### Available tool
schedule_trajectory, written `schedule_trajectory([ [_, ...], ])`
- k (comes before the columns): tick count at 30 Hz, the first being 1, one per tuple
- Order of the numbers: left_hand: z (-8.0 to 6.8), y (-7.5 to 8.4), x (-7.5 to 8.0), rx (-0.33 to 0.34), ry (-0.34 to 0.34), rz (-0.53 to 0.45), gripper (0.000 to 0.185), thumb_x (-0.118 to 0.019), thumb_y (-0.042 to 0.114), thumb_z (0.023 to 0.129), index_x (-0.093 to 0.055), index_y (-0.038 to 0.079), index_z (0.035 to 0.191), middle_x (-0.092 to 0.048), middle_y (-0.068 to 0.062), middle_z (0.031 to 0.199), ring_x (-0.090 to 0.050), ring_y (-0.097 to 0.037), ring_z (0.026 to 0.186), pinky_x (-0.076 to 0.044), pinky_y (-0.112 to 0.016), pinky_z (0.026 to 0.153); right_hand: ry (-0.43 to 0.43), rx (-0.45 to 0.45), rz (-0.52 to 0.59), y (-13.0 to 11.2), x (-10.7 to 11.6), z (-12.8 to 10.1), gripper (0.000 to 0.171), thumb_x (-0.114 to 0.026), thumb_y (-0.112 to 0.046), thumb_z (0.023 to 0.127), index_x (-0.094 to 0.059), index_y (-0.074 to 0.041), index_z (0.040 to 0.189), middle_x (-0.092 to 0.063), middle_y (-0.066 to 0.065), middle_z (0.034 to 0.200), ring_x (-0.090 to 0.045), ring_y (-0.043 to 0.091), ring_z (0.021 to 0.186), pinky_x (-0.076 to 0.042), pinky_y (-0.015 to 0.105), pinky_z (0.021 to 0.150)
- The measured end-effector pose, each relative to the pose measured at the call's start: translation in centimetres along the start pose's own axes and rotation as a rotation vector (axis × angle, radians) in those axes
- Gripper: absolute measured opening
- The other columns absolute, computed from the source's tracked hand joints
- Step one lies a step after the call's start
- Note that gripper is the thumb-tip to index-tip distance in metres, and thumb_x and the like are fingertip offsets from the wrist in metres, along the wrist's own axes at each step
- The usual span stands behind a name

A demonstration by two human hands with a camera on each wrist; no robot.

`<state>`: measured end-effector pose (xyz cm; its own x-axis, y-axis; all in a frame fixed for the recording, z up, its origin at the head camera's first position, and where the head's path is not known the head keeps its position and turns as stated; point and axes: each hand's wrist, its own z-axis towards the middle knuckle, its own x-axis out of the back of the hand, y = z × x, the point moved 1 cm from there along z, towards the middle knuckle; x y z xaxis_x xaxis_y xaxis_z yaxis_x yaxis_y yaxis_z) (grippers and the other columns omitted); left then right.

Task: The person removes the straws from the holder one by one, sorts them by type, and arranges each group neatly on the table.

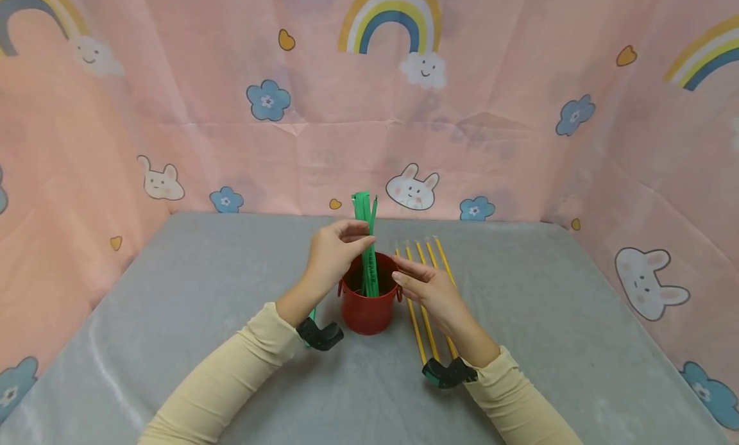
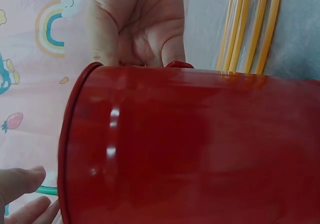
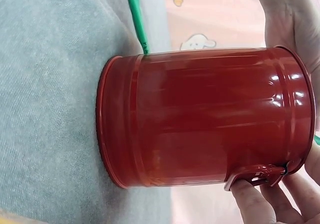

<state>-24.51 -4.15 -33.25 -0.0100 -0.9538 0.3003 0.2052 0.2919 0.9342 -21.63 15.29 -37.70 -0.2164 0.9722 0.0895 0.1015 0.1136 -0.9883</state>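
Here, left hand (image 1: pixel 335 249) pinching green stick (image 1: pixel 374 214), right hand (image 1: pixel 434 292) touching bucket (image 1: pixel 368 313)

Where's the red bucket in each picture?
Head: the red bucket stands just below the middle, between both hands.
Left wrist: it looks sideways and very big, filling most of the picture from the middle down.
Right wrist: it looks sideways too, from the middle to the right.
Shared landmark: the pink cloth shows in all three.
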Motion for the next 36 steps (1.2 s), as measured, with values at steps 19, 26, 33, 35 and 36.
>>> schedule_trajectory([
  [19, -0.2, -0.4, -0.6, -0.036, 0.020, 0.033, 0.029, -0.074, 0.011, 0.089, -0.071, 0.004, 0.117, -0.074, -0.013, 0.108, -0.071, -0.026, 0.101, -0.060, -0.034, 0.082, -0.021, 0.010, 0.013, 0.1, 0.0, -0.1, 0.050, -0.059, -0.018, 0.101, -0.047, -0.009, 0.149, -0.046, 0.014, 0.154, -0.044, 0.028, 0.142, -0.042, 0.045, 0.113],
  [26, -0.2, 0.2, 0.0, -0.051, 0.052, -0.011, 0.025, -0.071, 0.011, 0.090, -0.072, 0.003, 0.114, -0.074, -0.014, 0.107, -0.070, -0.025, 0.100, -0.060, -0.033, 0.081, -0.007, -0.002, 0.013, 0.0, -0.1, 0.0, 0.050, -0.060, -0.018, 0.100, -0.047, -0.008, 0.148, -0.045, 0.014, 0.154, -0.044, 0.029, 0.142, -0.043, 0.045, 0.112],
  [33, -0.4, 1.2, 0.7, -0.080, 0.061, -0.046, 0.025, -0.070, 0.013, 0.091, -0.072, 0.004, 0.114, -0.074, -0.013, 0.107, -0.069, -0.022, 0.099, -0.061, -0.032, 0.081, 0.003, -0.014, 0.013, -0.1, -0.1, 0.0, 0.050, -0.060, -0.017, 0.100, -0.047, -0.010, 0.148, -0.046, 0.012, 0.154, -0.045, 0.027, 0.142, -0.043, 0.043, 0.112],
  [35, -0.4, 1.5, 0.9, -0.088, 0.063, -0.050, 0.024, -0.070, 0.013, 0.092, -0.072, 0.004, 0.114, -0.074, -0.012, 0.106, -0.069, -0.021, 0.099, -0.061, -0.032, 0.081, -0.001, -0.013, 0.011, -0.1, 0.0, -0.1, 0.050, -0.060, -0.018, 0.101, -0.047, -0.010, 0.149, -0.045, 0.012, 0.154, -0.045, 0.027, 0.142, -0.043, 0.044, 0.112],
  [36, -0.5, 1.6, 1.0, -0.093, 0.064, -0.052, 0.024, -0.070, 0.013, 0.092, -0.072, 0.005, 0.114, -0.074, -0.012, 0.105, -0.069, -0.021, 0.099, -0.061, -0.032, 0.082, -0.002, -0.013, 0.011, -0.1, 0.0, -0.1, 0.050, -0.060, -0.018, 0.101, -0.047, -0.010, 0.149, -0.045, 0.012, 0.154, -0.044, 0.028, 0.142, -0.043, 0.044, 0.112],
])
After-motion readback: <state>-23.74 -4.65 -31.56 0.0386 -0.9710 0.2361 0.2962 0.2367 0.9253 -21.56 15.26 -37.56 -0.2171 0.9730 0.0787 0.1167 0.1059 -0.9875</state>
